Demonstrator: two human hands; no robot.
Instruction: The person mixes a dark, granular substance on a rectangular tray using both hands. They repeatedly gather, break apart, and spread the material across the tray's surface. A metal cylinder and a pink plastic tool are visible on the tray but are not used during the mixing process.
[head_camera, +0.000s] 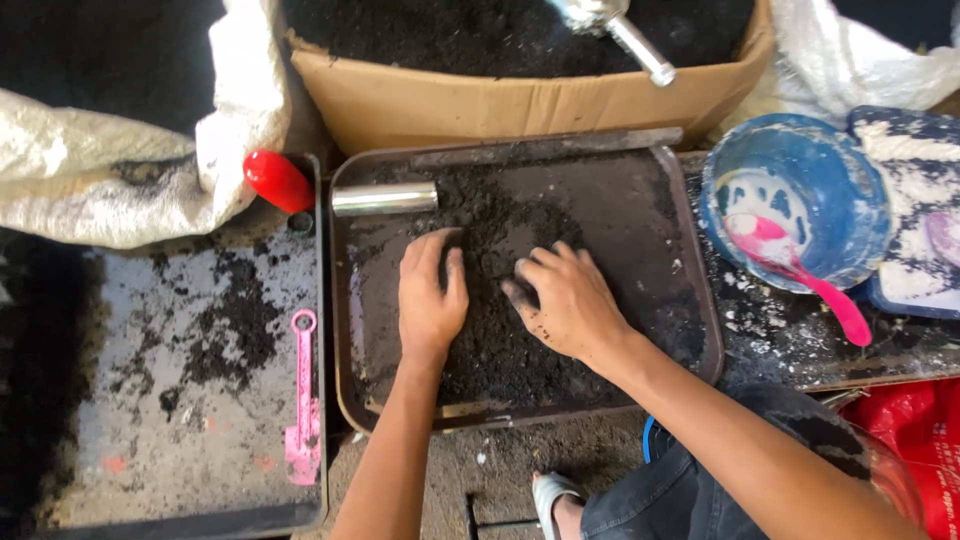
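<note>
Both bare hands press into a heap of dark, crumbly soil (500, 300) spread in a brown rectangular metal tray (700, 330). The left hand (430, 295) lies flat, fingers released; the right hand (565, 300) has fingers loosely curled, raking, gripping nothing. A shiny steel cylinder (385, 198) lies just beyond the left fingers. The mixing step looks underway; continuing calls for drawing loose soil inward.
</note>
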